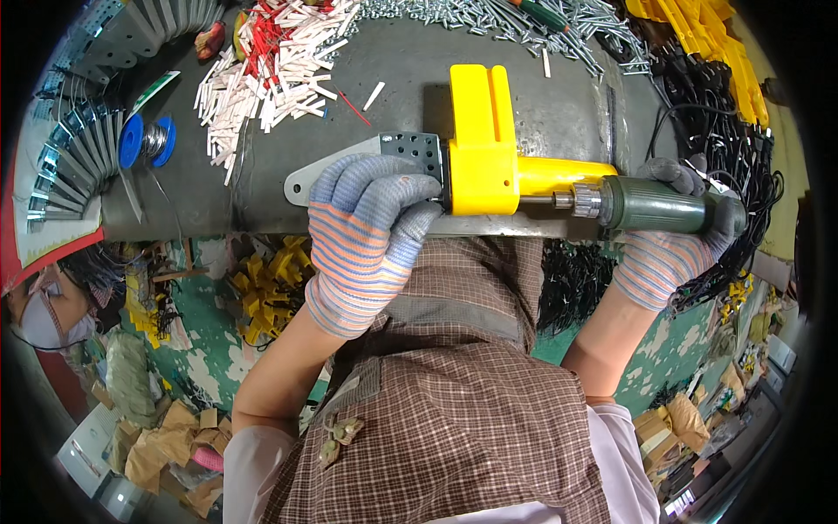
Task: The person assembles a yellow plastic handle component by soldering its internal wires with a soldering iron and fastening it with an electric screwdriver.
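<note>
My left hand (367,231), in a striped knit glove, is closed on a grey metal bracket (336,162) with a pointed, holed end. The bracket meets the left side of a yellow plastic housing (480,131), which has a yellow handle (559,173) pointing right. In my right hand (668,262), also gloved, is a dark green electric screwdriver (659,205). It lies level, its bit pointing left and reaching the housing's right side. The bit's tip is hidden, and my left fingers cover part of the bracket.
Loose screws (489,22) and white and red strips (271,87) lie along the far side of the bench. At left are a blue wire spool (144,141) and stacked metal brackets (78,162). Black cables (742,175) and yellow parts (690,35) pile up on the right.
</note>
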Available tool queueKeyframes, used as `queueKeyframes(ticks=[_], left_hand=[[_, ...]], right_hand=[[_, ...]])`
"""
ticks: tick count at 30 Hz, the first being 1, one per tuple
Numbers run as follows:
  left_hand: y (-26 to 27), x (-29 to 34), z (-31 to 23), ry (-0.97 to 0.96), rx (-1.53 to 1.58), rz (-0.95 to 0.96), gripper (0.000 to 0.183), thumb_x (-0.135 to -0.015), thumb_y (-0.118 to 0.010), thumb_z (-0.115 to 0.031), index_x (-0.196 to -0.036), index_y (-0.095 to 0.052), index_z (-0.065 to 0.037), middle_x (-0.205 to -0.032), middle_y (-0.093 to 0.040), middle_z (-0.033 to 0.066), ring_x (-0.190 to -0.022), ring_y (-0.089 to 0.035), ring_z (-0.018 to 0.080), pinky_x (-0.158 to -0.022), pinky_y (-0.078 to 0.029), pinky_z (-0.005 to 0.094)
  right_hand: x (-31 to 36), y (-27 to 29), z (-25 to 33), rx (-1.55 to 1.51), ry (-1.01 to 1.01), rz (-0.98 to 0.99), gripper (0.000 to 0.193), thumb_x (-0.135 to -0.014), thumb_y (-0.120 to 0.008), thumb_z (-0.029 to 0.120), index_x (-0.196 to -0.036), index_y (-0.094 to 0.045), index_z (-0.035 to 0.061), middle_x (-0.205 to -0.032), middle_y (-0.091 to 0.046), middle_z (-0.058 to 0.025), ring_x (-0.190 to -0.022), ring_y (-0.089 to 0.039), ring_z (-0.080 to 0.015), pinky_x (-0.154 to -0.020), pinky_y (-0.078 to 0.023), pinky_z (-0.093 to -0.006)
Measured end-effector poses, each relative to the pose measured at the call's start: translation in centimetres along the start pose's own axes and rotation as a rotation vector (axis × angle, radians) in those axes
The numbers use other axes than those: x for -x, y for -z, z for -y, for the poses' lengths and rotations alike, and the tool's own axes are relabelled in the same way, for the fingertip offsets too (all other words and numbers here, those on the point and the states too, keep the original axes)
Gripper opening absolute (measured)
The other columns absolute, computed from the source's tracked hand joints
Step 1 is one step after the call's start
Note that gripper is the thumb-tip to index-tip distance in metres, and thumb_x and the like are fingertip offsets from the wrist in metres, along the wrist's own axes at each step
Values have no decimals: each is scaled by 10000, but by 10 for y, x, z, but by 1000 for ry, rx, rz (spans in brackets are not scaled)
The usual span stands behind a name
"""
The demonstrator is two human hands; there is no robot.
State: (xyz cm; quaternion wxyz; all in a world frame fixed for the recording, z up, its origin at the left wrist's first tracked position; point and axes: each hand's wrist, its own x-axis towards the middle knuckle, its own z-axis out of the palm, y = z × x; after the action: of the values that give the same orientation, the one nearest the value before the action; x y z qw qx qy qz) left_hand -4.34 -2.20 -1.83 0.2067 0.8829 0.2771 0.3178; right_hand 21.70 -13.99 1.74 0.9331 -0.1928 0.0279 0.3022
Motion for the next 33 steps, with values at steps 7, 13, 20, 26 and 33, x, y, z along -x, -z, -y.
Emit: queueKeyframes(ticks=[7,13,20,26,33], left_hand=[[-11,4,-4,-63,-179,-64,319,-685,-710,-128,-991,-623,-145,-1010,-593,59,-941,-561,296,-833,-422,435],[-12,3,-9,-72,-308,-46,348,-670,-690,-94,-1004,-602,-135,-1025,-585,68,-939,-559,303,-819,-427,438],[-10,6,4,-81,-105,-100,299,-712,-726,-113,-1000,-643,-122,-997,-617,66,-941,-577,295,-842,-446,433],[-7,8,3,-41,-51,-89,297,-711,-748,-119,-995,-663,-126,-1001,-632,55,-955,-584,285,-854,-452,420],[-5,6,0,-78,-72,-89,332,-690,-749,-87,-1011,-669,-119,-1018,-629,50,-953,-580,278,-846,-455,415]], right_hand=[[2,-5,-3,25,6,2,429,-742,-727,217,-981,-499,-57,-729,-487,-72,-683,-507,-190,-742,-460,-366],[-3,0,3,-11,-23,14,414,-743,-724,224,-959,-504,-52,-735,-493,-73,-682,-506,-202,-782,-447,-406],[0,0,3,2,-34,21,458,-751,-711,231,-1010,-507,-87,-739,-494,-88,-693,-506,-207,-784,-443,-411],[-4,4,6,33,-1,25,468,-748,-712,226,-1020,-506,-94,-745,-489,-90,-693,-502,-205,-772,-448,-401],[-4,2,4,-8,-24,6,438,-732,-726,211,-988,-506,-69,-741,-491,-84,-684,-508,-202,-752,-458,-390]])
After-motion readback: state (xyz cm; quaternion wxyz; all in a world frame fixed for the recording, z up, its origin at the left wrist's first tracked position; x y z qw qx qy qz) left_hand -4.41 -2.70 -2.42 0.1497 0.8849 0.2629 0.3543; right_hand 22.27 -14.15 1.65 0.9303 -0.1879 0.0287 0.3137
